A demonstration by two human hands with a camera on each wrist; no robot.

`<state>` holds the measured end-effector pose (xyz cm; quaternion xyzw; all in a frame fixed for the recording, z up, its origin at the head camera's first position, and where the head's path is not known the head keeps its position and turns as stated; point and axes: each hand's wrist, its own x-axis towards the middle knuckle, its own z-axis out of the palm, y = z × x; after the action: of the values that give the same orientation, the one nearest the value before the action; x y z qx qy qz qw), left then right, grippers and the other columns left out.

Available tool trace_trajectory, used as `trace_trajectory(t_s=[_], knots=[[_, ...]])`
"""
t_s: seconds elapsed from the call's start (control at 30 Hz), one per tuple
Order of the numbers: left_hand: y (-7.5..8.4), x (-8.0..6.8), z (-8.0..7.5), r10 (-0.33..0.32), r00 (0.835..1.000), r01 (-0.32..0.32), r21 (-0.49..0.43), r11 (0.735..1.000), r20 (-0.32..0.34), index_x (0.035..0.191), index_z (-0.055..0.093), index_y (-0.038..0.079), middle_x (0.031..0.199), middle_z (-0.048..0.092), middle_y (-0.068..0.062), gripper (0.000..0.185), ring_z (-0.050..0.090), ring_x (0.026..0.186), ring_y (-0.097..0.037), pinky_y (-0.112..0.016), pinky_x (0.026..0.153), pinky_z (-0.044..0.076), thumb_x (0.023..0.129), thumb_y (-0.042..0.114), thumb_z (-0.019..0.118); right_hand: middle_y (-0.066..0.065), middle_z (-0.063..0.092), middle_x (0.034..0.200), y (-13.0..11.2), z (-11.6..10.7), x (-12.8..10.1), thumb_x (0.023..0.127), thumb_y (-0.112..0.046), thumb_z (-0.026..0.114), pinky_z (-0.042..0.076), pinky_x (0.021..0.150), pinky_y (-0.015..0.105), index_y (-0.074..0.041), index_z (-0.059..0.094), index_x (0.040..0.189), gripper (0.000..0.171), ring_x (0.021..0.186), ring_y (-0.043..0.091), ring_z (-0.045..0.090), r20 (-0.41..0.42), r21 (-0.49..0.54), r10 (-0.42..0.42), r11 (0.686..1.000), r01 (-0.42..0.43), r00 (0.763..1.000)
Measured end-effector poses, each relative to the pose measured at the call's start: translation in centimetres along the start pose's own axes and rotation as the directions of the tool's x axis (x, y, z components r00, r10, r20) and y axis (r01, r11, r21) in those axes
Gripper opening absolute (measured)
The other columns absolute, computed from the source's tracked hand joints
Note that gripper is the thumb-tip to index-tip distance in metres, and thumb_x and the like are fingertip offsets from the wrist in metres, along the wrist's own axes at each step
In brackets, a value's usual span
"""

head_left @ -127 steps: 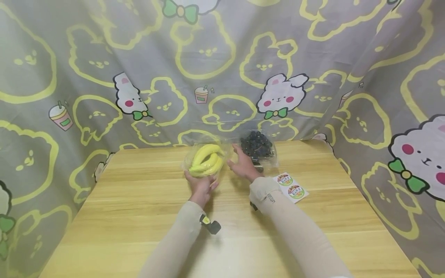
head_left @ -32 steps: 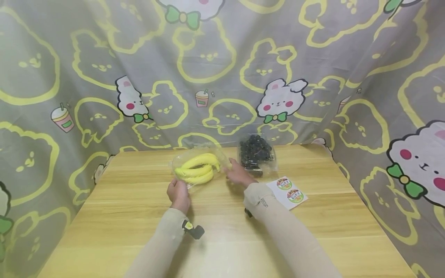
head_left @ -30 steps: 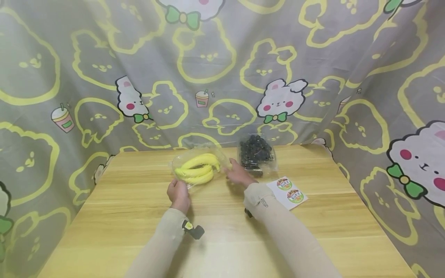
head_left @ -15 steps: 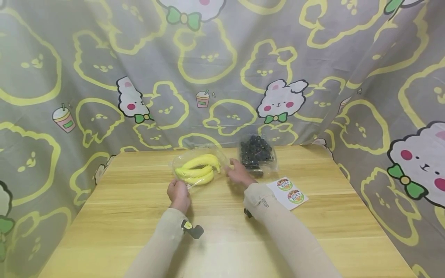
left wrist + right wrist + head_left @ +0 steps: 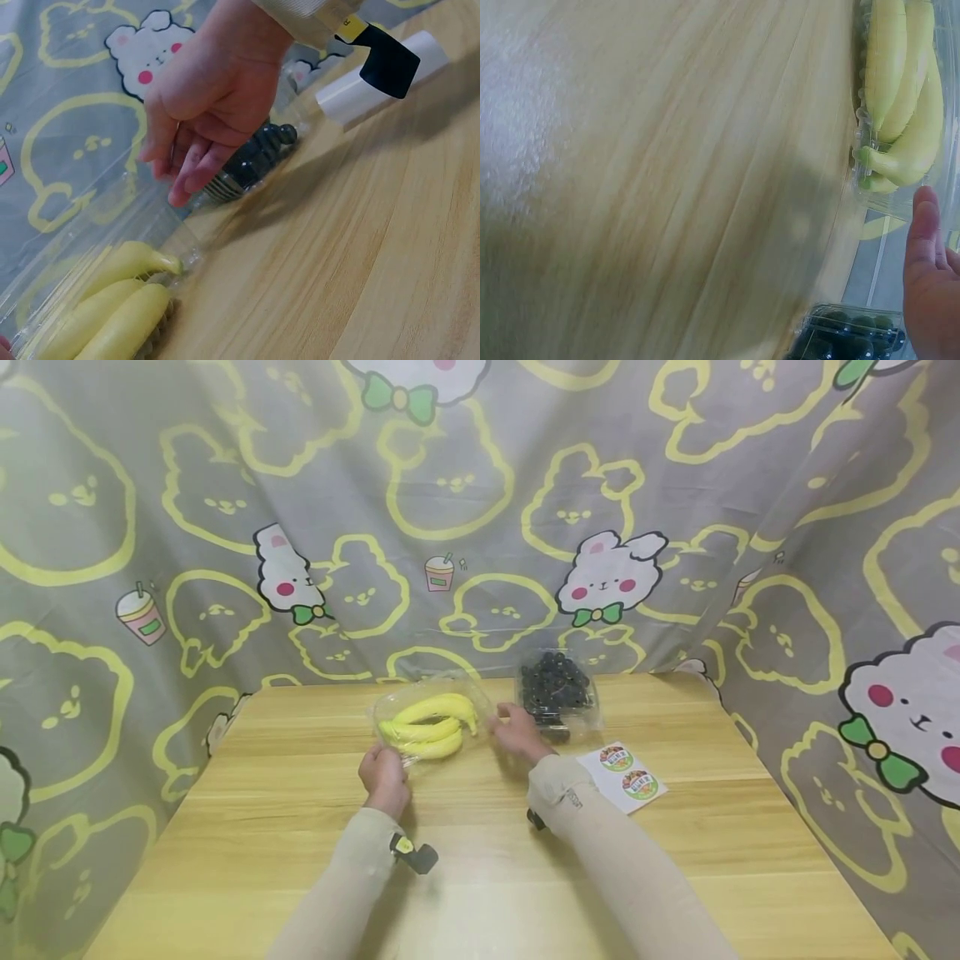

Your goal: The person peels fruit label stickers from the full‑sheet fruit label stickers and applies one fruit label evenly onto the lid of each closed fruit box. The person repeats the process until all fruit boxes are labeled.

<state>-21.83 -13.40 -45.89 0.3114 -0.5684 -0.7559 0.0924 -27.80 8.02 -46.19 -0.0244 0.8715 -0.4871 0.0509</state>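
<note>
In the head view, a clear plastic box [image 5: 384,708] stands at the back middle of the table with yellow bananas [image 5: 431,727] inside. At its near left corner, my left hand [image 5: 386,781] grips the box with curled fingers; the left wrist view shows just a sliver of that hand. My right hand [image 5: 519,733] is by the box's right end. Its fingers [image 5: 191,169] extend loosely with nothing between them, and appear just off the plastic in the left wrist view. Fingertips [image 5: 925,196] point toward the banana box in the right wrist view.
Right of the bananas, a second clear box [image 5: 596,718] holds dark grapes [image 5: 555,685]. A white sticker sheet [image 5: 637,802] with round fruit labels lies beside my right sleeve, its edge curled up. A patterned curtain [image 5: 480,485] hangs behind the wooden table [image 5: 262,827].
Compared with about four seconds ago, the banana box has come nearer and left, turned more level, with my left hand moving left along it. Over the last second almost nothing has moved.
</note>
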Motion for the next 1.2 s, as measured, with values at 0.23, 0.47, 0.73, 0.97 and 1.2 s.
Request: trace_trajectory(t_s=[0.23, 0.47, 0.73, 0.97, 1.2], knots=[[0.4, -0.2, 0.0, 0.009, 1.000, -0.009, -0.015, 1.000, 0.000, 0.145, 0.036, -0.002, 0.138, 0.043, -0.018, 0.061, 0.038, 0.057, -0.004, -0.013, 0.048, 0.034, 0.084, -0.005, 0.041, 0.019, 0.052, 0.135, 0.0, 0.1, -0.1, 0.098, -0.024, 0.052, 0.040, 0.104, 0.048, 0.002, 0.045, 0.140, 0.050, 0.121, 0.037, 0.051, -0.024, -0.010, -0.010, 1.000, 0.009, 1.000], [0.8, -0.4, -0.1, 0.008, 1.000, -0.009, -0.026, 1.000, -0.006, 0.145, 0.037, -0.001, 0.141, 0.042, -0.017, 0.061, 0.038, 0.056, -0.003, -0.013, 0.047, 0.034, 0.084, -0.006, 0.042, 0.019, 0.056, 0.129, -0.2, 0.1, -0.4, 0.098, -0.022, 0.053, 0.043, 0.101, 0.047, 0.004, 0.048, 0.137, 0.047, 0.117, 0.036, 0.054, -0.058, 0.000, -0.026, 1.000, 0.026, 0.998], [1.2, -0.8, -0.1, 0.061, 0.998, -0.063, -0.063, 0.996, -0.024, 0.134, 0.047, -0.006, 0.116, 0.052, -0.014, 0.053, 0.037, 0.053, -0.003, -0.012, 0.044, 0.031, 0.080, -0.008, 0.043, 0.016, 0.061, 0.118, -0.6, 0.0, -0.6, 0.093, -0.017, 0.058, 0.047, 0.095, 0.043, 0.003, 0.050, 0.135, 0.047, 0.108, 0.032, 0.059, -0.090, 0.082, -0.015, 0.996, 0.022, 0.996], [1.7, -0.7, -0.7, 0.031, 0.996, -0.030, -0.013, 0.999, 0.081, 0.143, 0.038, -0.002, 0.114, 0.045, -0.009, 0.060, 0.037, 0.059, -0.003, -0.012, 0.047, 0.033, 0.083, -0.008, 0.044, 0.016, 0.066, 0.103, -0.5, -0.1, -0.4, 0.093, -0.012, 0.054, 0.051, 0.088, 0.041, 0.005, 0.050, 0.132, 0.043, 0.095, 0.031, 0.065, -0.121, 0.168, -0.017, 0.985, 0.037, 0.992], [2.1, -0.8, -1.1, 0.020, 0.993, -0.020, 0.002, 1.000, 0.112, 0.144, 0.036, -0.003, 0.110, 0.047, -0.008, 0.061, 0.038, 0.060, -0.003, -0.012, 0.046, 0.033, 0.084, -0.008, 0.045, 0.019, 0.064, 0.103, -0.7, -0.3, -0.7, 0.099, -0.013, 0.047, 0.053, 0.082, 0.041, 0.006, 0.045, 0.136, 0.041, 0.094, 0.036, 0.067, -0.099, 0.193, -0.005, 0.981, 0.025, 0.995]])
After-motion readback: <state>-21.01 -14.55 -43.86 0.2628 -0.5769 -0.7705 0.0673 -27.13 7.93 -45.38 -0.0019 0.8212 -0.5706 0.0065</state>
